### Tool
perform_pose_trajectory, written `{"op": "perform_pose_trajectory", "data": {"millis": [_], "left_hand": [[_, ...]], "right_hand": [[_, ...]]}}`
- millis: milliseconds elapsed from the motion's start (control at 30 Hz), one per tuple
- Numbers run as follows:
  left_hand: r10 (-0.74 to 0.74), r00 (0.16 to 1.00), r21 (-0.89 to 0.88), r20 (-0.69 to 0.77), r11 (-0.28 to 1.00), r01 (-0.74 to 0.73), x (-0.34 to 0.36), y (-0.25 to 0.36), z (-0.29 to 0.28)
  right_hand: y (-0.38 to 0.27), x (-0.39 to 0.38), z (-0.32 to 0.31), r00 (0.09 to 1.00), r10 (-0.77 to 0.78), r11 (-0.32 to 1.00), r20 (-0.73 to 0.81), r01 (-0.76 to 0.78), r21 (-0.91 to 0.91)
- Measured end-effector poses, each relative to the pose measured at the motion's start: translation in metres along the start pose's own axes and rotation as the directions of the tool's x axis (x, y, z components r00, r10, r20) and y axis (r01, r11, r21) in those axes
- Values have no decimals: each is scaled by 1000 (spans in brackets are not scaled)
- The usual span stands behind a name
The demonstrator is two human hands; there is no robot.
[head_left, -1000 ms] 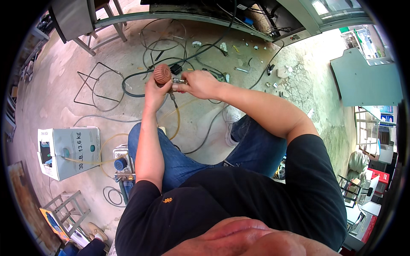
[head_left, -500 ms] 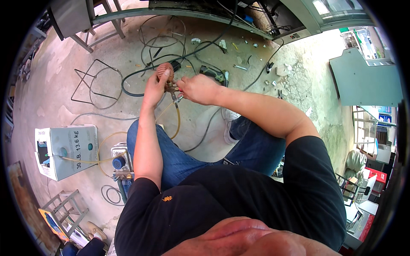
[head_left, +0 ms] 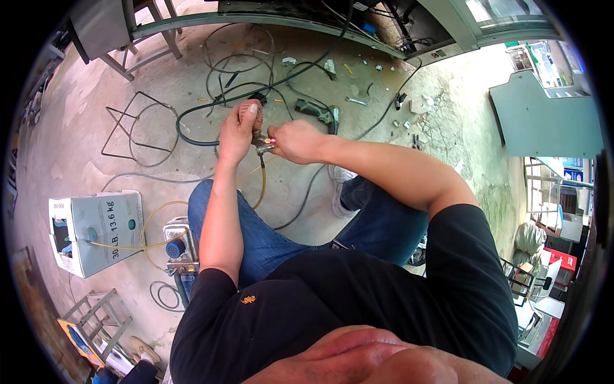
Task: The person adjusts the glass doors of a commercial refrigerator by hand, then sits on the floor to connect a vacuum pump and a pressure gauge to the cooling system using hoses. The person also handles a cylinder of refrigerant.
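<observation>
My left hand [head_left: 234, 139] is closed around a manifold gauge [head_left: 251, 116] with a reddish rubber cover, its thumb lying on top. Below the cover sits a brass valve body with metal fittings [head_left: 262, 148]. My right hand [head_left: 299, 141] is closed at the right side of this body, its fingertips on a small red and brass part, probably the valve knob; the fingers partly hide it. From the lower fitting a yellow hose [head_left: 263, 182] hangs down toward my left leg.
At left stand a white cylinder box [head_left: 105, 230] and a vacuum pump [head_left: 181, 246]. A cordless drill [head_left: 318, 113], a wrench [head_left: 357, 101], debris and looped black cable [head_left: 192, 139] lie on the floor ahead. A metal-framed cabinet [head_left: 275, 29] runs along the far side. Another person's foot [head_left: 146, 351] shows lower left.
The gauge has tilted slightly, and its fittings show more below my right hand. Both hands have dropped a little toward me, keeping their holds. The whole view has shifted slightly.
</observation>
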State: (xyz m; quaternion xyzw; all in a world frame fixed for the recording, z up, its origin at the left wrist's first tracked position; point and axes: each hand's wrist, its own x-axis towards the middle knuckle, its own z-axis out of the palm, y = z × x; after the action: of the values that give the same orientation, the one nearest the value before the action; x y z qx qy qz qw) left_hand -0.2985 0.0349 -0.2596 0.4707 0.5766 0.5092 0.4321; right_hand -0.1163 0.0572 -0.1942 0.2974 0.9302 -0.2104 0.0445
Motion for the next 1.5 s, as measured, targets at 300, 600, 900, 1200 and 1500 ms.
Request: {"op": "perform_pose_trajectory", "data": {"millis": [300,600,900,1200,1500], "left_hand": [[60,998,-256,-17,965,-63,-3,10,10],[132,989,-220,-74,965,-145,-5,8,6],[156,980,-224,-122,958,-181,-9,3,1],[116,993,-267,-23,956,-118,2,0,19],[226,952,400,-204,907,-130,-47,14,-32]], "right_hand": [[-2,-5,-8,997,75,989,-2,-74,127],[-10,0,-16,990,115,977,77,-126,172],[-17,3,-24,979,110,956,169,-150,252],[3,-7,-21,975,178,922,132,-212,324],[31,22,-7,983,170,901,75,-185,392]]}}
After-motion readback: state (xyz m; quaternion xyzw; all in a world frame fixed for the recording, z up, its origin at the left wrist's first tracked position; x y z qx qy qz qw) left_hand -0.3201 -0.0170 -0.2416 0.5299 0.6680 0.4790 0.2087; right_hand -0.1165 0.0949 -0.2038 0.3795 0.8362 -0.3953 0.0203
